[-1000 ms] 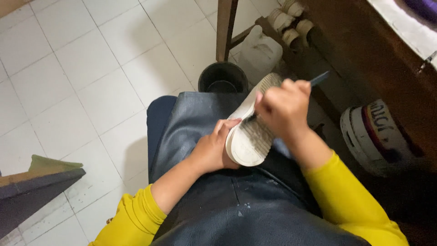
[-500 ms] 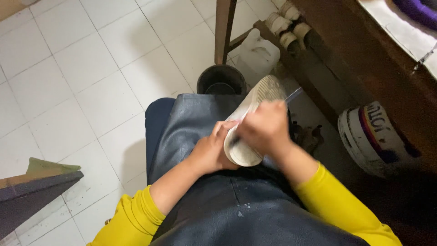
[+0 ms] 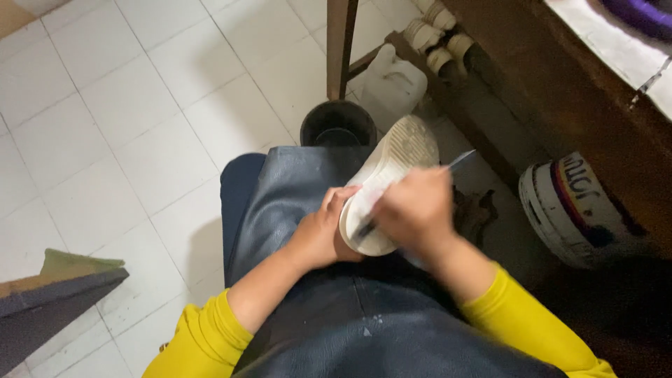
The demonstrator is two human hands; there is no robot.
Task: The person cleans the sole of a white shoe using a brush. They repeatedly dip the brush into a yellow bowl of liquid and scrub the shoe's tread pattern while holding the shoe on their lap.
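A pale shoe (image 3: 392,164) lies sole-up on my lap, over a dark leather apron (image 3: 294,210). My left hand (image 3: 323,234) grips the shoe's heel end from the left. My right hand (image 3: 414,210) is closed around a thin brush (image 3: 458,161); its handle sticks out to the upper right and its dark tip rests on the sole near the heel. Both arms wear yellow sleeves.
A black pot (image 3: 338,124) stands on the white tiled floor just beyond my knees, beside a wooden leg (image 3: 341,42). A white plastic jug (image 3: 392,84) and a paint bucket (image 3: 574,210) sit under the dark wooden bench at right. A board edge (image 3: 49,294) juts in at lower left.
My right hand has slid with the brush from the toe end of the sole down toward the heel. The left hand keeps its hold.
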